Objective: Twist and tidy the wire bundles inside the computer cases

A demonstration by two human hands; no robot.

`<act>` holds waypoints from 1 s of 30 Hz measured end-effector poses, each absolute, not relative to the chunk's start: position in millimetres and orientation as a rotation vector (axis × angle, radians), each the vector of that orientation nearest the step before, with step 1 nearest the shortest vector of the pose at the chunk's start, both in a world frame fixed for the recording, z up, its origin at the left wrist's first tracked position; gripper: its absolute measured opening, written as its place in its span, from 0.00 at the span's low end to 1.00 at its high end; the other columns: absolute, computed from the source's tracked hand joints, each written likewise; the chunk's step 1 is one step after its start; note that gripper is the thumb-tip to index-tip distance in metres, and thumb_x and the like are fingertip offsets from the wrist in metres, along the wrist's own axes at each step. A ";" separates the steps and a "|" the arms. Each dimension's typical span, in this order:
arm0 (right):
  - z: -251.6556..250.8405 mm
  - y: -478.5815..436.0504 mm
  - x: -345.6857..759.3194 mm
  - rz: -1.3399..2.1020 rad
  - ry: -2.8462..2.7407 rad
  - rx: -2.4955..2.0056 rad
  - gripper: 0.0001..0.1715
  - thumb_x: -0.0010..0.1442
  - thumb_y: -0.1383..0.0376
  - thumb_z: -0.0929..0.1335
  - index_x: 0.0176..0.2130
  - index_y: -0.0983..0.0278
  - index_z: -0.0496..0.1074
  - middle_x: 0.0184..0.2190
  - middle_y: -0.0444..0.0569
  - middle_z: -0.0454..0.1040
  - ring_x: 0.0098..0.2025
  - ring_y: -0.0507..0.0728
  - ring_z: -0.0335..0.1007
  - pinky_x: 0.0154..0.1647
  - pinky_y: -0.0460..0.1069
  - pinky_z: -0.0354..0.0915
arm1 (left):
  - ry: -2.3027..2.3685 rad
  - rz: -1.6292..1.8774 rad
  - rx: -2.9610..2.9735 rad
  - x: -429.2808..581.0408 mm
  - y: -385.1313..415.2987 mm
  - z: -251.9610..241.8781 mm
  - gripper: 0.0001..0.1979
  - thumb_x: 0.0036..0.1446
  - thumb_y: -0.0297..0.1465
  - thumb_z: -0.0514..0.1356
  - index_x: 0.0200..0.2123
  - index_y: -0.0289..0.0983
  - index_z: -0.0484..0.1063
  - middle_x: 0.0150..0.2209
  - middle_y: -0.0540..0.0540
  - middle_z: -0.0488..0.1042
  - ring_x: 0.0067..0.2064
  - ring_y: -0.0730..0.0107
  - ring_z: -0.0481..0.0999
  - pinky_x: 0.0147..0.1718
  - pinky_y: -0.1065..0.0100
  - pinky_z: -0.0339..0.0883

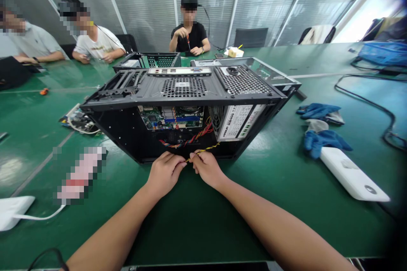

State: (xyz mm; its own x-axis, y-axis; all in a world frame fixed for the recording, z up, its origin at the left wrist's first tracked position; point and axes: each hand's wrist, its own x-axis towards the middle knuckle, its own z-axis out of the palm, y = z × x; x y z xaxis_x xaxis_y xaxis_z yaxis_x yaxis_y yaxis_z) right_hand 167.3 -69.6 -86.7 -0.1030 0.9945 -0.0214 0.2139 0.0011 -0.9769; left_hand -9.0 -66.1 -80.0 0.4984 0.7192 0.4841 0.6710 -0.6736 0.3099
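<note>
Both my hands meet at the near lower edge of an open black computer case. My left hand pinches the end of a yellow-and-black twisted cable. Right beside it, my right hand is closed on the same cable, which runs back toward the power supply. Inside the case, a green motherboard shows at the back. A bundle of red and multicoloured wires hangs below it. My fingers hide the cable's tip.
Blue gloves and a white power bank lie at right. A blurred pink phone-like object and a circuit board with wires are at left. Behind stand other case parts. Across the table, a person holds a screwdriver.
</note>
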 end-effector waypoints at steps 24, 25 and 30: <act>-87.8 -70.3 166.1 1.195 -1.423 -1.342 0.21 0.63 0.60 0.61 0.21 0.64 0.64 0.16 0.41 0.63 0.17 0.49 0.62 0.22 0.45 0.58 | 1.241 0.939 2.671 -8.1 -66.3 -80.2 0.06 0.59 0.31 0.60 0.31 0.37 0.72 0.28 0.48 0.74 0.31 0.68 0.70 0.32 0.66 0.64; -88.3 -70.2 166.1 1.199 -1.420 -1.339 0.21 0.63 0.59 0.61 0.21 0.64 0.65 0.16 0.41 0.63 0.17 0.49 0.61 0.22 0.45 0.57 | 1.249 0.939 2.659 -8.5 -66.2 -80.9 0.06 0.59 0.32 0.60 0.31 0.37 0.73 0.28 0.48 0.75 0.31 0.68 0.70 0.32 0.67 0.65; -89.7 -70.4 166.0 1.199 -1.443 -1.313 0.19 0.63 0.59 0.62 0.24 0.64 0.66 0.17 0.41 0.64 0.18 0.48 0.62 0.21 0.44 0.57 | 1.290 0.912 2.625 -10.8 -65.5 -85.0 0.06 0.61 0.32 0.59 0.33 0.39 0.75 0.29 0.49 0.77 0.31 0.69 0.72 0.32 0.67 0.65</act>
State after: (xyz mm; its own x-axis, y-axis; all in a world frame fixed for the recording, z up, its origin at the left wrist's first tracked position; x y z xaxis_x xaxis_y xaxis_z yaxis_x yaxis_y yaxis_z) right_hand 166.0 -70.4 -89.7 -0.1137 0.9932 -0.0237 0.2056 0.0002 -0.9786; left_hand -10.8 -65.5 -85.0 0.4694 0.7434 0.4765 0.6971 -0.6432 0.3168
